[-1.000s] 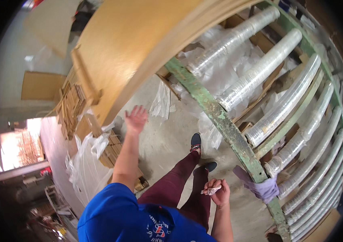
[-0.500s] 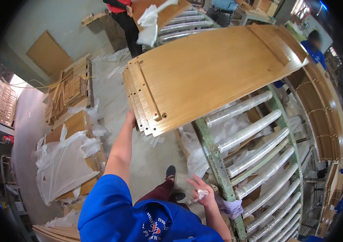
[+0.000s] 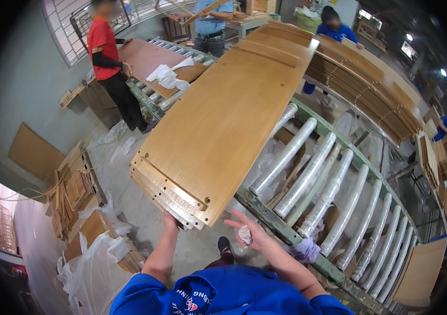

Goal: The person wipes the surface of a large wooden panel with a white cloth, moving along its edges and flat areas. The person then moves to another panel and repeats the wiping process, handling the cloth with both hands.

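A stack of long varnished wooden panels [image 3: 218, 121] lies across the roller conveyor, its near end jutting out towards me. Crosswise battens are fixed near both ends of the top panel, and the lower panels show as stepped edges. My left hand [image 3: 170, 221] grips the underside of the near end; its fingertips are hidden beneath. Off the near right corner, my right hand [image 3: 252, 233] holds a crumpled white rag [image 3: 245, 234] against the palm, with some fingers stretched towards the panels.
The green-framed conveyor [image 3: 257, 210] has plastic-wrapped rollers; a lilac cloth [image 3: 306, 251] hangs on its frame. A person in red [image 3: 105, 52] stands at another panel [image 3: 147, 60], far left. Further panels [image 3: 370, 84] stand right, beside a person in blue. Plastic-covered boards [image 3: 100, 262] lie left.
The panel stack has swung round, its long side now pointing more away from me. My right hand has come up close to its near corner. My left hand stays at the near end.
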Motion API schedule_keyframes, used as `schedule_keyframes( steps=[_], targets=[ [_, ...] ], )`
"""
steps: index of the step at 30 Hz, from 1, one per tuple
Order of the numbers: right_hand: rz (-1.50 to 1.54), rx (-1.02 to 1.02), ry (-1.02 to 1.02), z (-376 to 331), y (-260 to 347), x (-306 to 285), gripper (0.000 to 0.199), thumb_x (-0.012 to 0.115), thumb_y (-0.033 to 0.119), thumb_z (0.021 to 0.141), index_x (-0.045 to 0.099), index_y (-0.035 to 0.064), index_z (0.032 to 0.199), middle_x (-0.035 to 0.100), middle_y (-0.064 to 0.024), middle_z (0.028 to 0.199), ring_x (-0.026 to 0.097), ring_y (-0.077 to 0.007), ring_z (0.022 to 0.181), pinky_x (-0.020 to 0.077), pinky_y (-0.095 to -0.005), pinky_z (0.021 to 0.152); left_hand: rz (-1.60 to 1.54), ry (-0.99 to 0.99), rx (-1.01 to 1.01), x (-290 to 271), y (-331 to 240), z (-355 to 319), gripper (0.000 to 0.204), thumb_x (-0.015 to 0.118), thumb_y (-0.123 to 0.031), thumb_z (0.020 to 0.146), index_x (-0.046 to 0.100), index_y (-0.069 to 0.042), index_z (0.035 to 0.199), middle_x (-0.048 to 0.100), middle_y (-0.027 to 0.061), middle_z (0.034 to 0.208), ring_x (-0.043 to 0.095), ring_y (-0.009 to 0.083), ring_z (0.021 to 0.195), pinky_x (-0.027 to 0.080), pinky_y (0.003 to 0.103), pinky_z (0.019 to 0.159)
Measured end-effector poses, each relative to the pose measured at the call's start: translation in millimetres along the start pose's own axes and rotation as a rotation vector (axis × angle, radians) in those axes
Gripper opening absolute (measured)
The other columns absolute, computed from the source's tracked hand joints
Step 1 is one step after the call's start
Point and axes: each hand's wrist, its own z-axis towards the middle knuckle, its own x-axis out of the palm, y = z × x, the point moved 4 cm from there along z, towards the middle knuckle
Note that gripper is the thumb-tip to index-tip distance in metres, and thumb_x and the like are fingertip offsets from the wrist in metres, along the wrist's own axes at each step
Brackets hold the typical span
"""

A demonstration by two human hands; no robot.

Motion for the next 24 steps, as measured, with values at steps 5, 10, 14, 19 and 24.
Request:
schedule_keyframes(
  steps=[5,10,14,19,24],
  targets=[
    [-0.297,-0.094,-0.232,-91,12,-28,0.058,0.034,0.047,0.097,0.031,0.0112,0.142,0.058,-0.0125,0.123,0.051,-0.0083,0.049,0.0406,-0.0228,0.041,-0.095,0.145,-0.162,21,67,-100,0.064,0.028,-0.052,0.097,0.040,-0.001,0.133,0.052,0.0115,0.128,0.054,0.0267,0.114,0.045,0.040,0.094],
    [-0.250,-0.206,-0.264,-184,34,-66,0.060,0.034,0.049,0.096,0.030,0.0108,0.142,0.053,-0.0186,0.127,0.052,-0.0112,0.048,0.0407,-0.0245,0.040,-0.195,0.238,-0.304,47,131,-201,0.070,0.021,-0.062,0.093,0.034,-0.011,0.140,0.039,0.0052,0.142,0.039,0.0284,0.128,0.034,0.048,0.104],
    [0.212,-0.351,-0.171,-267,38,-117,0.063,0.035,0.053,0.094,0.038,0.0066,0.137,0.052,-0.0221,0.127,0.047,-0.0126,0.045,0.0371,-0.0251,0.040,-0.236,0.207,-0.427,77,184,-287,0.069,0.019,-0.062,0.093,0.033,-0.013,0.140,0.037,0.0073,0.143,0.039,0.0294,0.128,0.032,0.048,0.105],
    [0.818,-0.738,-0.307,-329,19,-215,0.053,0.039,0.050,0.093,0.054,0.0074,0.120,0.057,-0.0189,0.120,0.046,-0.0129,0.054,0.0398,-0.0256,0.049,-0.140,0.159,-0.630,81,243,-361,0.071,0.017,-0.060,0.094,0.028,-0.008,0.141,0.032,0.0143,0.144,0.041,0.0346,0.125,0.032,0.051,0.105],
    [0.759,-0.750,-0.388,-341,29,-265,0.046,0.046,0.046,0.091,0.057,0.0078,0.114,0.061,-0.0152,0.115,0.063,-0.0231,0.082,0.0525,-0.0345,0.072,0.363,0.688,-0.868,45,226,-395,0.053,0.029,-0.043,0.097,0.044,0.002,0.121,0.053,0.0256,0.114,0.058,0.0295,0.099,0.048,0.041,0.084]
  ],
)
